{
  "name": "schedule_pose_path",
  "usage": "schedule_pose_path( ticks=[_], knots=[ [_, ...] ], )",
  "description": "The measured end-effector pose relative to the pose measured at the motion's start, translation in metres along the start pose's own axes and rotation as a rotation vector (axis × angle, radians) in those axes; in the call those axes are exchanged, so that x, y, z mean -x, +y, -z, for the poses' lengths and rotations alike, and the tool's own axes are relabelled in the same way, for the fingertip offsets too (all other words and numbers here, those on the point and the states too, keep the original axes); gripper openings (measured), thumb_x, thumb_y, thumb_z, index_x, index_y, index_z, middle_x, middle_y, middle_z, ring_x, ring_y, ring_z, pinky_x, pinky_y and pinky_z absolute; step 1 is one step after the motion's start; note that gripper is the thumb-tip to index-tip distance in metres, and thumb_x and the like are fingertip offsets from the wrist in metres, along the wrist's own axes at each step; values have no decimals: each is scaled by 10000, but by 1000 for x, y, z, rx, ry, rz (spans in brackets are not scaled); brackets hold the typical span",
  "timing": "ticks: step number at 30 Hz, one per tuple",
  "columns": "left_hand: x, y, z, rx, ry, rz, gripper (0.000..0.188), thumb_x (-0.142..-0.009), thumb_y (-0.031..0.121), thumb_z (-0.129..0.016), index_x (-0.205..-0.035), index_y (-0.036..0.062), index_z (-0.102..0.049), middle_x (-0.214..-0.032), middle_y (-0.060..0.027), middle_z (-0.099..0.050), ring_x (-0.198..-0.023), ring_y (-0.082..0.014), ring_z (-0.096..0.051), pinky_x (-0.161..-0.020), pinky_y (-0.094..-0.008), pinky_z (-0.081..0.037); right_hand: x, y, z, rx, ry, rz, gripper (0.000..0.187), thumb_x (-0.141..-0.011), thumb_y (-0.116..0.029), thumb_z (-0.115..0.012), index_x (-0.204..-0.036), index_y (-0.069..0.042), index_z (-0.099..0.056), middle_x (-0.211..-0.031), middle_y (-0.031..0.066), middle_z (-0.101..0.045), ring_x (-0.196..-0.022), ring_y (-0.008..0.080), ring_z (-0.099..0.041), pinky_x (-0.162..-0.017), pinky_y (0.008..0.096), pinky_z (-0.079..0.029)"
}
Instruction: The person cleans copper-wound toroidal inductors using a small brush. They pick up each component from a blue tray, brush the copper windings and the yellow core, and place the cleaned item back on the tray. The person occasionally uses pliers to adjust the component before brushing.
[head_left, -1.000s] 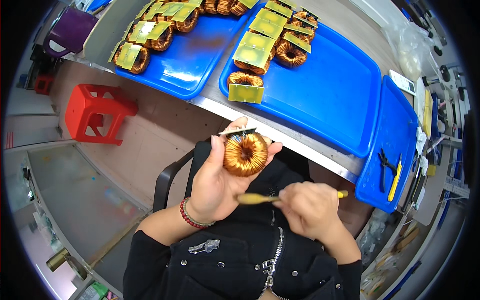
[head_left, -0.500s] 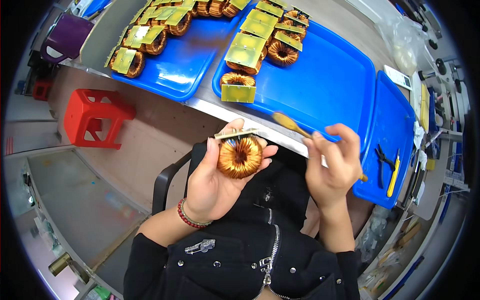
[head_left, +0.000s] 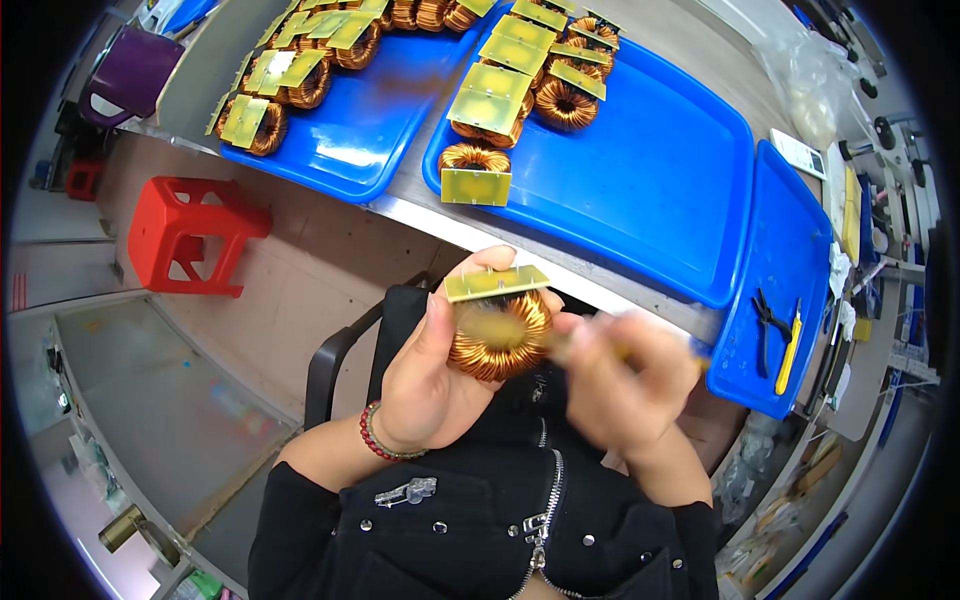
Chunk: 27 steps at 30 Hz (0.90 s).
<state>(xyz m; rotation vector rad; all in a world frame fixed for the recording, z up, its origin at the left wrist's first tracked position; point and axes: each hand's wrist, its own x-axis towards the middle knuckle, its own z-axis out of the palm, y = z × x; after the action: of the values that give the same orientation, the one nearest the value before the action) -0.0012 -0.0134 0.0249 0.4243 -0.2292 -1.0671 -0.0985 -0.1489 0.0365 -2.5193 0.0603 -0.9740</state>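
While the left hand point(head_left: 425, 380) is gripping the coil point(head_left: 492, 364) near the table edge point(head_left: 443, 228), the glossy copper ring is facing the camera. A yellow-green rectangular board point(head_left: 497, 284) is crossing the coil's far side, its long axis running left to right, right end slightly higher. A blurred yellowish tool point(head_left: 493, 327) is pointing left over the coil; the right hand point(head_left: 630, 385) is gripping its handle.

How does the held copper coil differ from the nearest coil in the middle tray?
The held coil has its board at the far side; the tray coil, at the near side. A blurred tool partly hides the held coil; none covers the tray coil. Both are copper-wound.
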Motion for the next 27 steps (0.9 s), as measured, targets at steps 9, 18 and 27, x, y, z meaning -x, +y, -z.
schedule_pose_path(
  ticks=[9, 18, 27],
  knots=[
    [0, 4, -6, 114, 204, 29, 625, -911, 483, -336, -1386, 111, -172, -1270, -180, -415, -1146, -343, -470, -940, -404, -428, 1, 21, 17, -55, 149, -251, 205, -702, 0, -687, -896, -10, -621, -1004, 163, -501, -660, 157, -513, -571, 237, -418],
    [3, 5, 21, 43, 80, 38, 564, -915, 230, -468, -1382, 79, -190, -1105, -132, -520, -991, -233, -556, -879, -343, -452, 7, 25, 12, 47, -1, -259, 132, -666, -22, -705, -780, -30, -639, -911, 127, -567, -558, 162, -527, -479, 261, -424],
    [-3, 1, 14, 69, 156, 127, 650, -787, 248, -652, -1324, 107, -315, -1093, -114, -481, -791, -232, -538, -608, -301, -452, 5, 15, 16, 83, 14, -121, 155, -651, -76, -728, -787, -64, -655, -901, 103, -574, -541, 148, -543, -480, 258, -414]
  ],
)
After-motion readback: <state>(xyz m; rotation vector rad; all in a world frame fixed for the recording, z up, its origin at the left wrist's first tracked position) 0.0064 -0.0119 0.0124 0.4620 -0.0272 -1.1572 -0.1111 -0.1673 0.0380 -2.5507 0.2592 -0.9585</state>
